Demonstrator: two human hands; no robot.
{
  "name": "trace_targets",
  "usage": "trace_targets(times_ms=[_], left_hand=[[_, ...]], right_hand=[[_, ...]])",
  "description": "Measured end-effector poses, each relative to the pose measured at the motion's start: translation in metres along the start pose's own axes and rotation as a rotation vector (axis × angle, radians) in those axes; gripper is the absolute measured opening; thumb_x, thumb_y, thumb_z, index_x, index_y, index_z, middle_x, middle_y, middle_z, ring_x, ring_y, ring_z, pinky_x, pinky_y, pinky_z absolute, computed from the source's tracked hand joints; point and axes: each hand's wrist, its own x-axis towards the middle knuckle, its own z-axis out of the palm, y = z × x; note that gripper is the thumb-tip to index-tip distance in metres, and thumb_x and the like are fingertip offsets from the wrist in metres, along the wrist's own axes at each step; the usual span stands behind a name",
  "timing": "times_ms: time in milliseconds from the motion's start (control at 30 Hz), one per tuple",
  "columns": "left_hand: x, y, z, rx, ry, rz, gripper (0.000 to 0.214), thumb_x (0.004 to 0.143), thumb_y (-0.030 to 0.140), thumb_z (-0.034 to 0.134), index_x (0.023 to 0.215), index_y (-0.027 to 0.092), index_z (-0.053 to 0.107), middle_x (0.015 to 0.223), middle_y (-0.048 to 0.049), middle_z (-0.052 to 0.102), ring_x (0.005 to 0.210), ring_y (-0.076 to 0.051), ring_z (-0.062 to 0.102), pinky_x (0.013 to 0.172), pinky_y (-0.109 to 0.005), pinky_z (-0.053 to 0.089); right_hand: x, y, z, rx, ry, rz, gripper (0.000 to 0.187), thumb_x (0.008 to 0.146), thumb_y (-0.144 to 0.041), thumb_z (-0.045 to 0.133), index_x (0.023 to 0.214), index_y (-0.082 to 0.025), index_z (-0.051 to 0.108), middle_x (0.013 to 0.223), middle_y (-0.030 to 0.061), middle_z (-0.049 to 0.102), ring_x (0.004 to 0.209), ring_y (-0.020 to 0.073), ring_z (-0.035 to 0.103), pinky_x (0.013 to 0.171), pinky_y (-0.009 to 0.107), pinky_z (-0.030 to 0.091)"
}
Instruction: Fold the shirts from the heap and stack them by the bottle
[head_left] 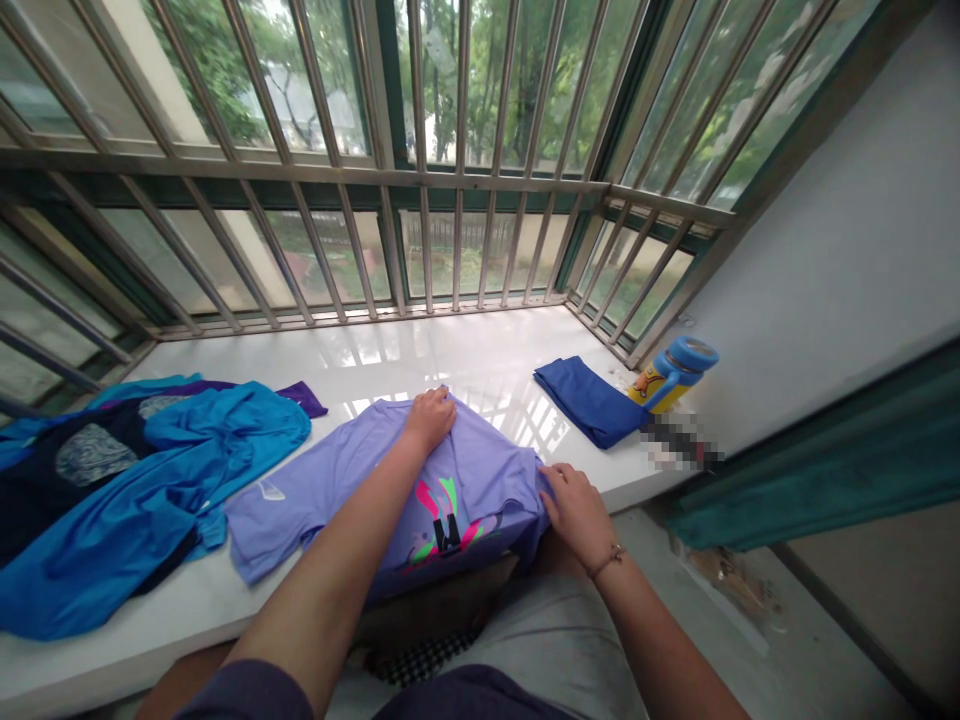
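Lying under left hand (430, 420), lilac T-shirt (480, 480)

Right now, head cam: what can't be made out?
Head view:
Blurred patch beside the bottle: pixelated, so the item can't be identified.
Jacket: cut off by the left edge.
Purple cloth: mostly under the jacket.
Shirt: partly covered by the left hand and right hand.

On the window ledge (420, 350), a shirt (390, 500) lies near the front edge, with a heap of clothes (142, 480) just to its left, a folded cloth (585, 402) to its right, a bottle (673, 375) just beyond that cloth, and window bars (480, 170) behind them all.
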Motion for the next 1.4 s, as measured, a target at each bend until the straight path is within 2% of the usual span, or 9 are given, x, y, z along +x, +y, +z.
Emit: trace_targets(times_ms=[167,300,433,533,667,933,1167,1300,1400], left_hand=[[-0.048,0.01,-0.007,0.024,0.064,-0.155,0.04,0.105,0.023,0.051,0.141,0.018,0.068,0.148,-0.0199,0.068,0.136,-0.038,0.063,0.114,-0.054,0.049],[-0.115,-0.007,-0.018,0.042,0.119,-0.269,0.045,0.104,0.021,0.049,0.147,0.02,0.063,0.152,-0.0184,0.067,0.141,-0.036,0.061,0.123,-0.055,0.043],[-0.164,-0.043,-0.042,0.078,0.081,-0.405,0.044,0.105,0.025,0.048,0.145,0.019,0.065,0.157,-0.0196,0.063,0.146,-0.038,0.058,0.127,-0.059,0.04],[-0.178,-0.065,-0.057,0.093,-0.049,-0.492,0.05,0.107,0.036,0.049,0.153,0.019,0.061,0.166,-0.0194,0.055,0.154,-0.039,0.051,0.129,-0.063,0.036],[-0.17,-0.078,-0.063,0.125,-0.225,-0.486,0.062,0.111,0.044,0.04,0.17,0.026,0.044,0.18,-0.0107,0.035,0.167,-0.034,0.032,0.134,-0.065,0.026],[-0.126,-0.103,-0.059,0.12,-0.264,-0.438,0.063,0.111,0.047,0.037,0.173,0.031,0.04,0.182,-0.0056,0.029,0.169,-0.031,0.027,0.136,-0.062,0.02],[-0.098,-0.13,-0.063,0.119,-0.288,-0.402,0.064,0.112,0.047,0.035,0.172,0.027,0.041,0.183,-0.0064,0.028,0.168,-0.03,0.029,0.134,-0.06,0.028],[-0.092,-0.112,-0.065,0.164,-0.262,-0.433,0.06,0.11,0.035,0.04,0.167,0.021,0.048,0.179,-0.0139,0.036,0.165,-0.038,0.033,0.132,-0.07,0.026],[-0.091,-0.064,-0.057,0.147,-0.151,-0.328,0.056,0.105,0.018,0.041,0.159,0.015,0.058,0.172,-0.0192,0.047,0.16,-0.037,0.043,0.134,-0.067,0.024]], right_hand=[[0.003,-0.025,0.013,0.027,0.092,-0.075,0.037,0.107,-0.022,0.052,0.141,-0.024,0.066,0.143,0.0151,0.067,0.134,0.0324,0.059,0.115,0.049,0.048],[0.033,-0.056,0.014,0.045,0.096,-0.154,0.037,0.108,-0.023,0.051,0.143,-0.022,0.065,0.145,0.0164,0.066,0.136,0.0328,0.058,0.117,0.05,0.045],[0.069,-0.073,0.01,-0.023,0.045,0.001,0.032,0.109,-0.025,0.051,0.136,-0.019,0.067,0.134,0.0219,0.067,0.122,0.0356,0.062,0.1,0.048,0.05],[0.084,-0.072,0.012,-0.132,-0.046,0.137,0.026,0.109,-0.034,0.057,0.126,-0.017,0.067,0.125,0.0227,0.067,0.118,0.036,0.062,0.093,0.044,0.05],[0.089,-0.066,0.022,-0.254,-0.133,0.129,0.025,0.113,-0.035,0.05,0.119,-0.017,0.065,0.122,0.0188,0.069,0.118,0.0329,0.063,0.09,0.04,0.049],[0.127,-0.06,0.03,-0.114,-0.128,0.198,0.027,0.114,-0.031,0.047,0.121,-0.014,0.066,0.126,0.0205,0.072,0.117,0.0317,0.067,0.091,0.038,0.047],[0.176,-0.023,-0.006,0.044,-0.132,0.194,0.033,0.116,-0.033,0.042,0.121,-0.016,0.07,0.119,0.0143,0.079,0.108,0.0207,0.072,0.085,0.026,0.044],[0.135,0.012,-0.033,0.057,-0.081,0.289,0.033,0.112,-0.03,0.045,0.123,-0.011,0.07,0.119,0.0191,0.079,0.104,0.023,0.074,0.082,0.027,0.045],[0.07,0.024,-0.028,0.105,-0.072,0.291,0.03,0.108,-0.037,0.052,0.106,-0.017,0.074,0.104,0.0134,0.081,0.093,0.0238,0.074,0.078,0.029,0.045]])
